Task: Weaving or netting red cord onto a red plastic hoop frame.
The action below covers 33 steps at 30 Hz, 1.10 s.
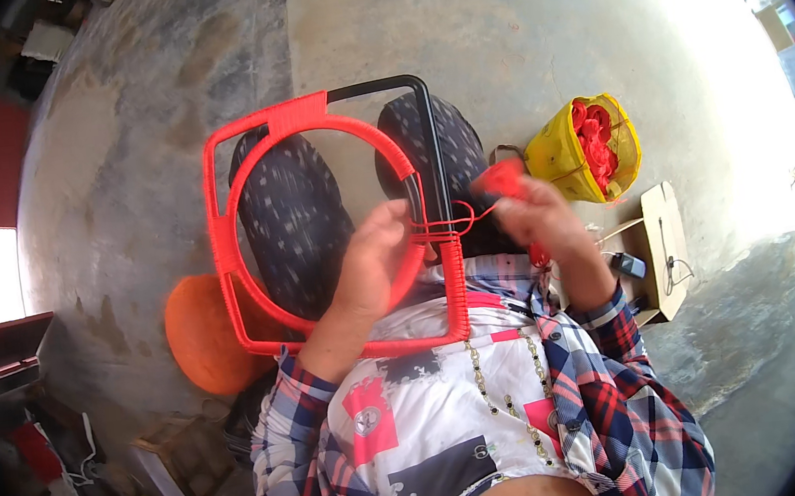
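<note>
Centrally, a square black frame (298, 115) with an inner ring (382, 140), mostly wrapped in red cord (472, 216), rests over my lap. My left hand (371, 256) has its fingers closed on the ring's right side. My right hand (545, 218), motion-blurred, pinches the cord looping from the frame's right bar, a red bundle (499, 179) at its fingers. Farther right, a yellow bucket (558, 158) holds red material (596, 145).

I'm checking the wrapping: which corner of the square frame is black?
On the square frame, the far-right corner: it shows bare black, whereas the other three corners are wrapped in red cord.
</note>
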Available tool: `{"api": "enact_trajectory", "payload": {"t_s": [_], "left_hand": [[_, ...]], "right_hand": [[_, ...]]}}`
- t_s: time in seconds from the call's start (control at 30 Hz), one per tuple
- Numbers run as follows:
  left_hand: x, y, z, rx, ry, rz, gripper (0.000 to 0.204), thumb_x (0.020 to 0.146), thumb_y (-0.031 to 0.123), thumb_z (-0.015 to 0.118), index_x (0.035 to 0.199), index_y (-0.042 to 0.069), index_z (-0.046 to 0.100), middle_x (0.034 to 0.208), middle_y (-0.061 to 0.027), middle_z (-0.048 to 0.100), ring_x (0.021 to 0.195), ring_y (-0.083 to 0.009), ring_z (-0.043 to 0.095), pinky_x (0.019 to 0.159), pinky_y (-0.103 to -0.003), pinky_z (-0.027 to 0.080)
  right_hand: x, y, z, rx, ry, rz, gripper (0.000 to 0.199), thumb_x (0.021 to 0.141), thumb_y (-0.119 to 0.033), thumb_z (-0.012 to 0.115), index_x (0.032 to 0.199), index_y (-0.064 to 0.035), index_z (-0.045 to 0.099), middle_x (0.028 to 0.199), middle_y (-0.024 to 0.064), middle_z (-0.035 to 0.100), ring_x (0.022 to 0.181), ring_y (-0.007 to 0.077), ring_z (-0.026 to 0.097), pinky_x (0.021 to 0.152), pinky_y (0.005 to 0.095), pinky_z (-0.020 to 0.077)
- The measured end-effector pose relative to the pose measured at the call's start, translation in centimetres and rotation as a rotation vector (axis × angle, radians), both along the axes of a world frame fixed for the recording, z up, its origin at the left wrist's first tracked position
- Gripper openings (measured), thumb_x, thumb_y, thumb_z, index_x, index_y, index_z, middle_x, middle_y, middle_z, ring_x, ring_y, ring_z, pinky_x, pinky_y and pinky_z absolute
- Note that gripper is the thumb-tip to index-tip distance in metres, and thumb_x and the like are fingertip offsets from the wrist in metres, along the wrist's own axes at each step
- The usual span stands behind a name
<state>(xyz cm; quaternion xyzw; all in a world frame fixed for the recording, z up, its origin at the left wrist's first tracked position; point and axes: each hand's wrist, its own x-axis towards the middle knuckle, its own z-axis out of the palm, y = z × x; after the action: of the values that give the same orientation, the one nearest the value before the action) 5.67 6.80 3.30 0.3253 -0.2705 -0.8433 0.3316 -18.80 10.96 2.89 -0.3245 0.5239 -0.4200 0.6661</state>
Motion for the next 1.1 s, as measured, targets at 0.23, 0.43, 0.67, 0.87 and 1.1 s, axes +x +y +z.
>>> {"api": "enact_trajectory", "payload": {"t_s": [0.23, 0.43, 0.67, 0.87, 1.1], "left_hand": [[0.0, -0.2, -0.8, 0.080, -0.042, -0.038, 0.019, 0.084, 0.015, 0.045, 0.095, 0.000, 0.052, 0.081, -0.0158, 0.064, 0.059, -0.0226, 0.061, 0.054, -0.031, 0.049], [0.0, -0.7, -0.6, 0.140, -0.139, -0.016, 0.008, 0.082, 0.012, 0.049, 0.084, 0.005, 0.049, 0.074, -0.0141, 0.062, 0.054, -0.0227, 0.060, 0.050, -0.033, 0.048], [0.3, -0.2, -1.3, 0.137, -0.129, -0.018, 0.004, 0.080, 0.011, 0.048, 0.078, 0.007, 0.046, 0.071, -0.0147, 0.060, 0.049, -0.0235, 0.059, 0.044, -0.033, 0.046], [-0.2, -0.1, -0.5, 0.116, -0.047, -0.017, 0.007, 0.081, 0.011, 0.045, 0.079, 0.005, 0.046, 0.069, -0.0162, 0.060, 0.046, -0.0239, 0.057, 0.041, -0.031, 0.047], [-0.5, -0.2, -1.0, 0.069, -0.179, -0.043, 0.016, 0.080, 0.011, 0.042, 0.088, 0.000, 0.050, 0.066, -0.0158, 0.059, 0.043, -0.0221, 0.053, 0.041, -0.030, 0.047]], "right_hand": [[-1.9, 0.9, -0.6, -0.092, -0.023, -0.011, 0.020, 0.093, -0.018, 0.058, 0.076, -0.0087, 0.055, 0.061, -0.0042, 0.047, 0.051, 0.0041, 0.038, 0.046, 0.0218, 0.0271], [-1.9, 4.7, -1.5, -0.015, -0.084, -0.103, 0.022, 0.091, -0.021, 0.062, 0.074, -0.0088, 0.055, 0.055, -0.0014, 0.049, 0.046, 0.0056, 0.039, 0.044, 0.0218, 0.0273], [-0.1, 4.4, -1.2, -0.154, -0.200, -0.383, 0.027, 0.095, -0.026, 0.055, 0.077, -0.0069, 0.053, 0.061, 0.0001, 0.053, 0.050, 0.0110, 0.045, 0.060, 0.0256, 0.0397], [2.1, 2.7, 0.1, -0.326, -0.814, -0.204, 0.030, 0.100, -0.031, 0.043, 0.080, -0.0088, 0.046, 0.055, -0.0019, 0.040, 0.050, 0.0119, 0.042, 0.072, 0.0350, 0.0435], [2.7, 2.1, 1.0, -0.051, -0.478, -0.208, 0.026, 0.097, -0.026, 0.052, 0.078, -0.0090, 0.048, 0.060, -0.0029, 0.040, 0.051, 0.0079, 0.037, 0.059, 0.0266, 0.0400]]}}
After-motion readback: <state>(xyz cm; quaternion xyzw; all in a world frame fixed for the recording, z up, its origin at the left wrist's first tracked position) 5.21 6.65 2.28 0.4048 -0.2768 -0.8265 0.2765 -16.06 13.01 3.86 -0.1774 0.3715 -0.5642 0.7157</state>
